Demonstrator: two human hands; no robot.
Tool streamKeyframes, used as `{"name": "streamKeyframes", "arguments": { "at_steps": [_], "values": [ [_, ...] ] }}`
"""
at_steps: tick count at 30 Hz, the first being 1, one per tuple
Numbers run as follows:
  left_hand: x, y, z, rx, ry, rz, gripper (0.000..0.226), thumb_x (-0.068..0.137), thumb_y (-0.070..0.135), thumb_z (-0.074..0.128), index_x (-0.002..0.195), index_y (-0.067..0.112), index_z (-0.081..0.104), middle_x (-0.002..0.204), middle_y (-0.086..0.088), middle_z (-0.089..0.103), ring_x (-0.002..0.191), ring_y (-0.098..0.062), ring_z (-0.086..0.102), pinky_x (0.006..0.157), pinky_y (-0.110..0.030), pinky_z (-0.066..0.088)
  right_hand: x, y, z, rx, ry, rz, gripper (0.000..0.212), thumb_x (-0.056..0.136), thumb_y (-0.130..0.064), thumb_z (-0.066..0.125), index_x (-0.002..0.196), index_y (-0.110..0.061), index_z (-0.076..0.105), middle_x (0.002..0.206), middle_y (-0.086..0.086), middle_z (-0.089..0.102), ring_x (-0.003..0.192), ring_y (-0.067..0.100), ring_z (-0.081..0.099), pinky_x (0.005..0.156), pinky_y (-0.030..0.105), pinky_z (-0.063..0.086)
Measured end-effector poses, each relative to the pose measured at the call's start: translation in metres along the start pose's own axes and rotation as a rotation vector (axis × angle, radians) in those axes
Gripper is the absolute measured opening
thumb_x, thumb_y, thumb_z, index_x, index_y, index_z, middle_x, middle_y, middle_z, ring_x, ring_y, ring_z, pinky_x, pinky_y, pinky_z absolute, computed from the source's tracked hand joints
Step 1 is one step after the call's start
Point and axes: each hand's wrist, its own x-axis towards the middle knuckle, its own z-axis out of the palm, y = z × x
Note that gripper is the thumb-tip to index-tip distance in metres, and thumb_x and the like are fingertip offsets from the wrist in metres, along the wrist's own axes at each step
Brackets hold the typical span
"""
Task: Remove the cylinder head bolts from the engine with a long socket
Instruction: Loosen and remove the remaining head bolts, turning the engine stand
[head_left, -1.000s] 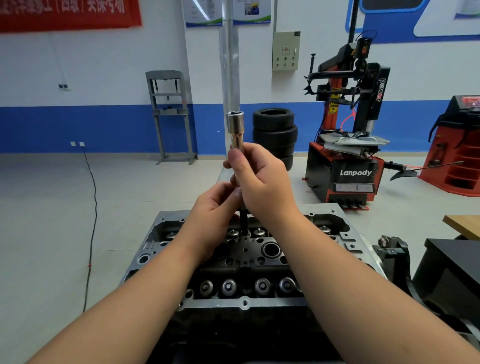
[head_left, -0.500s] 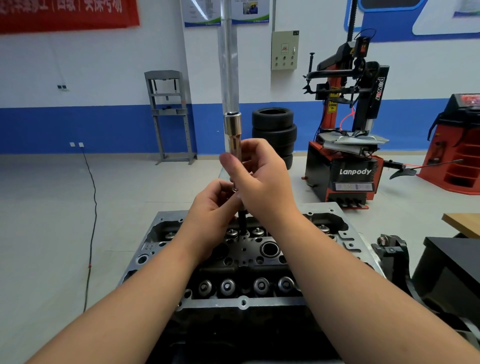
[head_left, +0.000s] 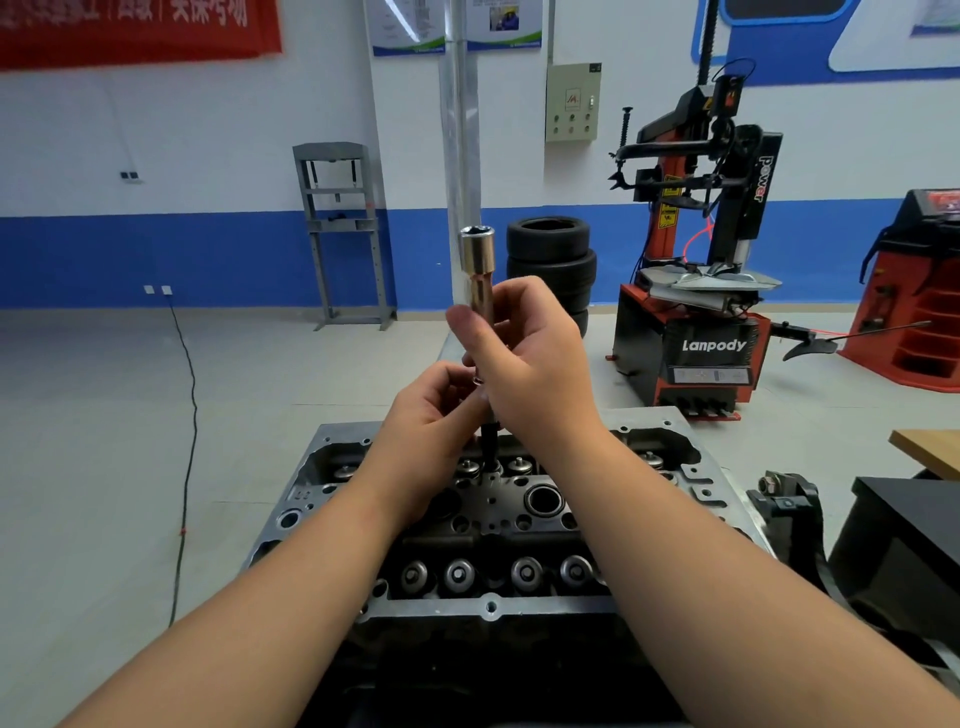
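Protruding above right-hand fingers (head_left: 470, 332): long socket (head_left: 479, 265)

Both forearms crossed above the cylinder head (head_left: 488, 605), blocking approach from the near side. Bare floor (head_left: 104, 441) lay open to the left. On the right, a black stand (head_left: 789, 509) and dark cabinet (head_left: 914, 540) stood close.

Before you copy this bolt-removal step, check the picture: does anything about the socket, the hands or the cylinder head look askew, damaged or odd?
Nothing looks damaged or spilled. The long socket stands upright, its open end facing up, gripped by the right hand. The left hand pinches at its lower end, above the dark bolt shank over the cylinder head.
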Motion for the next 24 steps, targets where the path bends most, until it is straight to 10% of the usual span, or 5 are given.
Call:
{"name": "streamKeyframes", "arguments": {
  "at_steps": [7,13,20,24],
  "values": [
    [0.0003,-0.0003,0.0003,-0.062,-0.070,-0.025,0.037,0.103,0.042,0.048,0.116,0.017,0.070,0.102,-0.008,0.078,0.096,-0.024,0.075,0.078,-0.035,0.060,0.0006,0.0000,0.0008,0.053,-0.076,0.065,0.019,0.104,-0.029,0.052,0.099,-0.018,0.066,0.089,-0.003,0.073,0.072,0.010,0.066,0.069,0.027,0.056],
    [0.0009,-0.0012,-0.0016,0.004,-0.010,0.003,0.036,0.083,0.055,0.073,0.107,0.028,0.071,0.095,0.001,0.076,0.081,-0.014,0.068,0.068,-0.025,0.055,0.0001,0.0007,-0.0001,-0.002,-0.038,0.000,0.012,0.094,-0.032,0.069,0.094,-0.029,0.058,0.083,-0.004,0.068,0.074,0.020,0.067,0.070,0.047,0.059],
    [0.0024,-0.0030,0.0007,-0.104,-0.086,-0.004,0.041,0.102,0.041,0.049,0.134,0.018,0.062,0.103,-0.006,0.077,0.095,-0.020,0.074,0.076,-0.031,0.057,0.0004,0.0012,0.0008,0.003,-0.068,0.029,0.016,0.106,-0.024,0.050,0.103,-0.017,0.064,0.089,-0.006,0.071,0.073,0.010,0.066,0.069,0.026,0.056],
    [0.0019,-0.0026,0.0003,-0.045,-0.065,0.022,0.035,0.095,0.048,0.065,0.121,0.024,0.070,0.102,-0.004,0.078,0.088,-0.019,0.072,0.073,-0.031,0.058,-0.0006,-0.0013,0.0004,-0.005,-0.070,0.006,0.009,0.100,-0.027,0.062,0.105,-0.020,0.061,0.085,0.000,0.068,0.077,0.018,0.066,0.073,0.040,0.058]
  ]
}}
